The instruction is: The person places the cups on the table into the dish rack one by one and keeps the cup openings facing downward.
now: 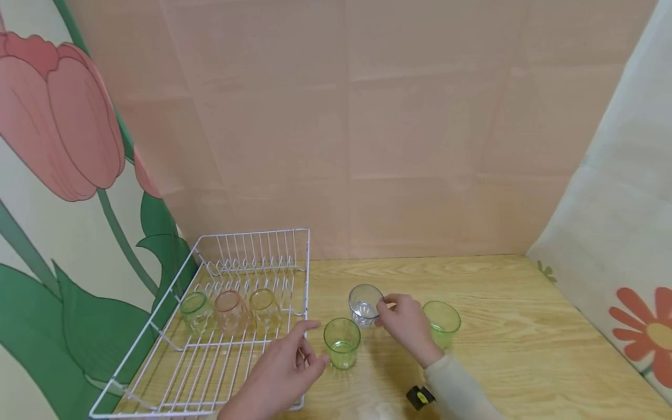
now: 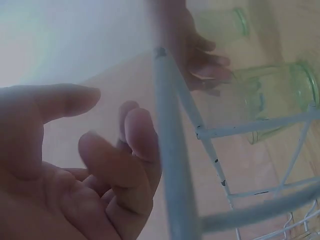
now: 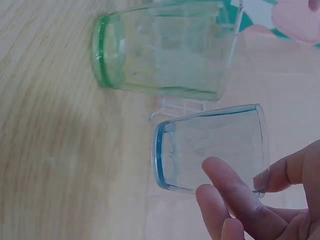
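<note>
My right hand point(image 1: 406, 326) pinches the rim of a clear, bluish glass point(image 1: 363, 309) between thumb and fingers. In the right wrist view that clear glass point(image 3: 212, 150) is close to the tabletop; whether its base touches is hard to tell. A green glass point(image 1: 341, 350) stands upright on the table, nearer me. Just left of it hovers my left hand point(image 1: 280, 370), holding nothing, its fingers loosely bent and thumb apart. Another green glass point(image 1: 442, 324) stands to the right, partly behind my right hand and wrist.
A white wire dish rack point(image 1: 254, 233) stands at the left, its side beside my left hand. In it sit a green glass point(image 1: 197, 314), a pink glass point(image 1: 231, 312) and a yellow glass point(image 1: 265, 309) in a row. A small black object point(image 1: 420, 398) is by my right sleeve.
</note>
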Available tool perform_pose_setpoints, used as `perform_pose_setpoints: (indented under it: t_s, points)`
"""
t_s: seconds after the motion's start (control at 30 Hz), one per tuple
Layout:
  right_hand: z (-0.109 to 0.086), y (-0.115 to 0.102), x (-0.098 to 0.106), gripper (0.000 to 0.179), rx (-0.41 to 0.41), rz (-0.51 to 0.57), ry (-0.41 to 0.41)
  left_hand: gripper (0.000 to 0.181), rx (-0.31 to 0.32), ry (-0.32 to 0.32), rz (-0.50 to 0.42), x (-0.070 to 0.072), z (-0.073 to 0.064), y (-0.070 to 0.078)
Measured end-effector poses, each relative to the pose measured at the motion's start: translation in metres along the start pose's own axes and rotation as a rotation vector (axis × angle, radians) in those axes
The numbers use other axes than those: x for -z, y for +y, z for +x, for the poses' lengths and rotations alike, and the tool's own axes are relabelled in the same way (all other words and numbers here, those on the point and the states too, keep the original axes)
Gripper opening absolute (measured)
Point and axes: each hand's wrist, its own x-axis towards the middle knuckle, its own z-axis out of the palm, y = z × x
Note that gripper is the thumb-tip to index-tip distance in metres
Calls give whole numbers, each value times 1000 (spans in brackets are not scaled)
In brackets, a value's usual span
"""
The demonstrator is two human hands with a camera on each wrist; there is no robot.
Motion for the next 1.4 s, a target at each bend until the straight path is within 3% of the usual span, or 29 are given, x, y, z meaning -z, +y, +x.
perform_pose_setpoints:
  t_s: [0.07, 0.1, 0.2, 0.4, 0.53, 0.83, 1.07, 1.4]
  points:
    - [-3, -14, -6, 37, -66, -56, 60, 52, -4, -6, -35, -1, 1, 0]
    - [-4, -14, -4, 36, -55, -56, 72, 53, -8, -8, -50, -1, 1, 1]
    - [-6, -21, 4, 36, -88, -3, 53, 56, -22, -10, -88, -3, 2, 1]
    - [-17, -39, 14, 32, -56, 27, 74, 65, 13, -8, -95, -4, 5, 5]
    - [-24, -50, 19, 30, -31, 37, 75, 64, -1, -4, -103, -4, 7, 4]
    - [-40, -69, 27, 26, 10, 92, 43, 64, 27, -22, -217, -7, 10, 5]
    - [-50, -78, 32, 23, 24, 137, 16, 62, 7, -42, -226, -10, 13, 5]
    - [-59, -83, 30, 22, 39, 113, -37, 59, 33, -85, -241, -13, 15, 7]
